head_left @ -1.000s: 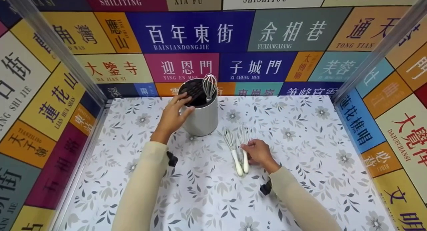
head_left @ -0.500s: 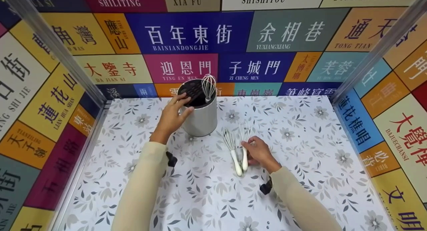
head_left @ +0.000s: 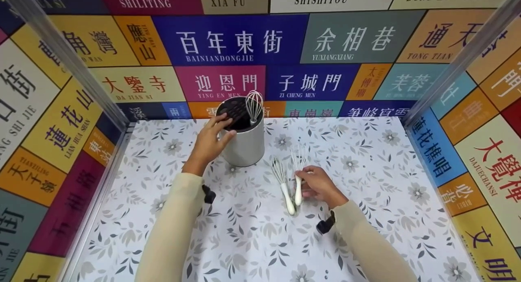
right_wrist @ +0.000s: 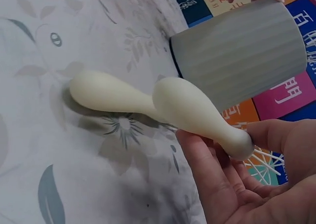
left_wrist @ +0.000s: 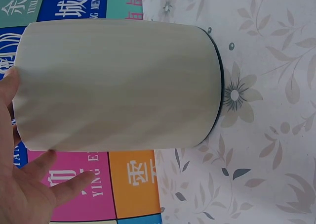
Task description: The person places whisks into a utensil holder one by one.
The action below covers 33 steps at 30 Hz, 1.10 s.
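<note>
From here I see the right hand (head_left: 319, 185) pinching one whisk (head_left: 298, 189) by its handle, below the wires. Just beside it, a second whisk (head_left: 287, 195) lies on the table (head_left: 252, 233). The left hand (head_left: 208, 143) rests, fingers spread, at the rim of the pot (head_left: 246, 147), where a third whisk (head_left: 255, 105) stands wires-up.

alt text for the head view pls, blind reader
A person's right hand grips a white-handled whisk beside a second whisk on a floral tablecloth. The left hand touches the top of a grey cylindrical utensil holder containing a third whisk.
</note>
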Each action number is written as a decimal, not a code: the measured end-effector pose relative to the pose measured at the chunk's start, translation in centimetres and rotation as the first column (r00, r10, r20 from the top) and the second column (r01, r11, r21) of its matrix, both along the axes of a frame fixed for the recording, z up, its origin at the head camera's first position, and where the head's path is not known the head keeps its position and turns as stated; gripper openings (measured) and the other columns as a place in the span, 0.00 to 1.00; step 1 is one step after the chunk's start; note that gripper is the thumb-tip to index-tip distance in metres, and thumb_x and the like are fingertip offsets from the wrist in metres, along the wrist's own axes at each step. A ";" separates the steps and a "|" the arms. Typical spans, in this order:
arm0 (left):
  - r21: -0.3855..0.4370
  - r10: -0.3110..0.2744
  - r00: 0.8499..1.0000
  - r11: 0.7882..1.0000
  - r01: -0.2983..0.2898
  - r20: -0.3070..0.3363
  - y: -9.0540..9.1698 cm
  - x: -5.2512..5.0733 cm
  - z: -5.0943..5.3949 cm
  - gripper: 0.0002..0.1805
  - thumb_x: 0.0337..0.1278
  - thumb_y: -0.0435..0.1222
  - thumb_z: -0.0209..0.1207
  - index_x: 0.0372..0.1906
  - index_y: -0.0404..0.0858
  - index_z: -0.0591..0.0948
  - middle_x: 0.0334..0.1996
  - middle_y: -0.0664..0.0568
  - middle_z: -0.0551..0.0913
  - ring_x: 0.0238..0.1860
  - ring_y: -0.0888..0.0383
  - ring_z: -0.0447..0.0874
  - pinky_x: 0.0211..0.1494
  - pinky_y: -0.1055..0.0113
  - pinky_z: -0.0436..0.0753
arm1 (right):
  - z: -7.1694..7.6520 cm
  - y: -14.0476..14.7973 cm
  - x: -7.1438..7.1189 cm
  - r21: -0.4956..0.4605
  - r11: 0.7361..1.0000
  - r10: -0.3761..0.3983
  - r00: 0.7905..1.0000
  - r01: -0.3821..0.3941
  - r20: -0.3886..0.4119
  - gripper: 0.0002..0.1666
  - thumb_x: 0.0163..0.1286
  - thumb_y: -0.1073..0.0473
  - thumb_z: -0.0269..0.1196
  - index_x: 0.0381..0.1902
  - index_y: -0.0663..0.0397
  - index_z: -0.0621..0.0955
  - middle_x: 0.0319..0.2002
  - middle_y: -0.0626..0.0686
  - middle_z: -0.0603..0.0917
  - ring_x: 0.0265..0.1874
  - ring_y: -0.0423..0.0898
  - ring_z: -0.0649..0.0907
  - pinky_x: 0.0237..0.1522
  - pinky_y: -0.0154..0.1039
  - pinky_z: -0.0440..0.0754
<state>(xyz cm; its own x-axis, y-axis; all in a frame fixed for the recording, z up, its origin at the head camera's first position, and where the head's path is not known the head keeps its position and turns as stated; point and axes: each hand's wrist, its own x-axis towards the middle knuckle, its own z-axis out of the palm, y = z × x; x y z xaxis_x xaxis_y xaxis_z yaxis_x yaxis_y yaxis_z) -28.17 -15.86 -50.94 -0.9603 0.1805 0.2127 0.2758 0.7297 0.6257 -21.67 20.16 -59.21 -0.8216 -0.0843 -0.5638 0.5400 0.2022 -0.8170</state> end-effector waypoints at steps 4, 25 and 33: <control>0.003 -0.006 1.000 1.000 0.006 -0.017 -0.1 0.0 -0.1 0.30 0.71 0.57 0.56 0.71 0.49 0.76 0.76 0.53 0.68 0.77 0.47 0.64 0.79 0.44 0.64 | 0.4 -0.1 -0.3 -0.027 1.000 -0.016 1.000 0.016 0.005 0.21 0.73 0.52 0.64 0.57 0.53 0.74 0.45 0.62 0.89 0.34 0.48 0.91 0.31 0.42 0.90; 0.004 -0.021 0.999 1.000 0.021 -0.048 -0.1 0.0 -0.3 0.30 0.71 0.56 0.57 0.71 0.47 0.76 0.76 0.52 0.69 0.77 0.47 0.65 0.79 0.45 0.64 | 5.3 -3.3 -1.7 -0.162 0.986 -0.048 0.992 0.029 -0.115 0.25 0.72 0.52 0.66 0.59 0.56 0.71 0.53 0.54 0.84 0.46 0.53 0.88 0.46 0.47 0.89; 0.006 -0.018 0.999 1.000 0.018 -0.032 -0.2 0.0 -0.2 0.30 0.71 0.57 0.57 0.71 0.49 0.76 0.76 0.53 0.68 0.77 0.47 0.65 0.79 0.45 0.64 | 8.0 -4.7 -2.6 -0.159 0.987 -0.016 0.981 -0.015 -0.191 0.27 0.71 0.49 0.68 0.59 0.54 0.71 0.51 0.52 0.85 0.49 0.53 0.87 0.46 0.47 0.89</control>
